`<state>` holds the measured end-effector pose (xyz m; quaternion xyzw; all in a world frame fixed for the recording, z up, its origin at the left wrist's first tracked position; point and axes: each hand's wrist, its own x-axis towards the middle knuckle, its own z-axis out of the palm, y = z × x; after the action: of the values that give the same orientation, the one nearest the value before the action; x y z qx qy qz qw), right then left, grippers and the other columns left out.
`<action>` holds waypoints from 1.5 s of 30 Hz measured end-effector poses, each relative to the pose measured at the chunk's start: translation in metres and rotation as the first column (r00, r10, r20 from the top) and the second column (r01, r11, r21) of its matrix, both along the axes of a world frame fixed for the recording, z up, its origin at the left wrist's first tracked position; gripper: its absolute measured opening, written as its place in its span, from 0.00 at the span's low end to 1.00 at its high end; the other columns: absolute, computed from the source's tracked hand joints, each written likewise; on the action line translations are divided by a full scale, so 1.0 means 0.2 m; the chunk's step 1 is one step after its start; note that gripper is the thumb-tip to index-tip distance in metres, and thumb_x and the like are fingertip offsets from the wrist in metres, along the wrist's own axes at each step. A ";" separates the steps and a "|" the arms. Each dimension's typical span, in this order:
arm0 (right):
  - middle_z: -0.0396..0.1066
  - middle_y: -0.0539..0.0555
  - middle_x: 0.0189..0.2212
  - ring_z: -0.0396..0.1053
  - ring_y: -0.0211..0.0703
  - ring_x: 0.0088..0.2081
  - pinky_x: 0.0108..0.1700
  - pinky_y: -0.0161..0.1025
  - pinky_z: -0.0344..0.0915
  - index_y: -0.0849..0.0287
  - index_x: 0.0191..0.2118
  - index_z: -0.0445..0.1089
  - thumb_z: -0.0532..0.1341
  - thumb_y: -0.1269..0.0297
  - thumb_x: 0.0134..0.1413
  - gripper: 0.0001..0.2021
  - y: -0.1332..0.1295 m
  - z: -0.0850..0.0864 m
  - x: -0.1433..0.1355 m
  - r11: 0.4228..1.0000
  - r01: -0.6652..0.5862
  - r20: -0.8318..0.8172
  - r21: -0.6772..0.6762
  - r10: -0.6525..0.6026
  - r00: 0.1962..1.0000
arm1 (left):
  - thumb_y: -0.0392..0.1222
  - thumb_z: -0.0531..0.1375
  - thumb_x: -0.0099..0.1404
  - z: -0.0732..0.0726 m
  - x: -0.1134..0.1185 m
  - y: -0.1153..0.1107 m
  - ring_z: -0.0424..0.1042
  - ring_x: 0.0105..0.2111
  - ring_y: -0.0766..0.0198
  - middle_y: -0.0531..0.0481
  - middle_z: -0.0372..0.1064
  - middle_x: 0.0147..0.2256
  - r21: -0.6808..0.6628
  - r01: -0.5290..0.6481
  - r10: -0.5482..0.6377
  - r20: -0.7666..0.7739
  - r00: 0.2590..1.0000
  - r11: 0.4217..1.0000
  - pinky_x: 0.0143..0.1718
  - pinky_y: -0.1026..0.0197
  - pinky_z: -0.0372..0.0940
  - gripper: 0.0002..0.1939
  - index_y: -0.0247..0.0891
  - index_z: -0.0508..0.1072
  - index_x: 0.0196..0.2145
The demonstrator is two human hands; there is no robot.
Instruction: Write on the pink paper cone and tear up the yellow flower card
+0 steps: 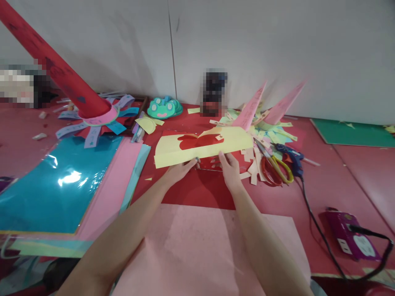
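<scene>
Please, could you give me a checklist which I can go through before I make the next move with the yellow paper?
1. Left hand has a grip on the near edge of the yellow paper: ok.
2. Right hand has a grip on the same edge: ok.
3. Yellow paper lies flat: not ok, it is bent and its near edge is raised.
4. Red shape is firmly glued to the paper: cannot tell.
5. Scissors and glue gun are out of both hands: ok, they lie to the right.
6. Glue gun is hot: cannot tell.
</scene>
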<state>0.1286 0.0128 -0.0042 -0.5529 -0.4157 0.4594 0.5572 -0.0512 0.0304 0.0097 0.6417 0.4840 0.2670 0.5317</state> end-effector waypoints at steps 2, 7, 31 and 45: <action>0.74 0.52 0.28 0.72 0.42 0.32 0.35 0.39 0.69 0.59 0.30 0.70 0.59 0.49 0.48 0.17 -0.01 0.01 -0.01 0.995 -0.101 0.135 -0.005 0.101 0.986 | 0.53 0.49 0.62 0.00 0.00 0.00 0.71 0.34 0.61 0.48 0.72 0.33 0.055 0.043 -0.041 -0.031 0.999 0.998 0.39 0.61 0.65 0.17 0.40 0.70 0.31; 0.75 0.54 0.39 0.71 0.47 0.43 0.47 0.44 0.66 0.57 0.37 0.73 0.59 0.53 0.51 0.14 -0.04 0.05 -0.04 0.966 -0.260 0.287 0.010 0.246 0.926 | 0.52 0.49 0.63 0.04 0.00 -0.01 0.71 0.35 0.60 0.49 0.73 0.33 0.135 0.085 -0.070 -0.113 0.991 0.987 0.44 0.60 0.63 0.17 0.40 0.70 0.27; 0.75 0.55 0.32 0.72 0.49 0.37 0.34 0.43 0.71 0.58 0.30 0.68 0.58 0.46 0.46 0.18 -0.02 0.03 -0.04 0.993 -0.118 0.054 -0.014 0.119 0.991 | 0.51 0.50 0.62 0.00 0.00 0.00 0.71 0.32 0.62 0.49 0.73 0.31 0.072 -0.009 0.013 -0.053 0.999 0.997 0.37 0.61 0.66 0.15 0.39 0.69 0.31; 0.74 0.54 0.30 0.72 0.46 0.33 0.31 0.41 0.71 0.58 0.29 0.66 0.57 0.47 0.48 0.17 -0.04 0.02 -0.05 1.000 -0.017 -0.097 0.006 0.017 0.995 | 0.50 0.50 0.61 0.04 0.02 -0.01 0.71 0.32 0.62 0.49 0.73 0.30 -0.055 -0.070 0.069 -0.021 0.997 0.996 0.35 0.61 0.66 0.15 0.38 0.70 0.30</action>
<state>0.1183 0.0053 0.0006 -0.5249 -0.3940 0.4894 0.5742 -0.0480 0.0287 0.0174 0.6118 0.5183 0.2656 0.5353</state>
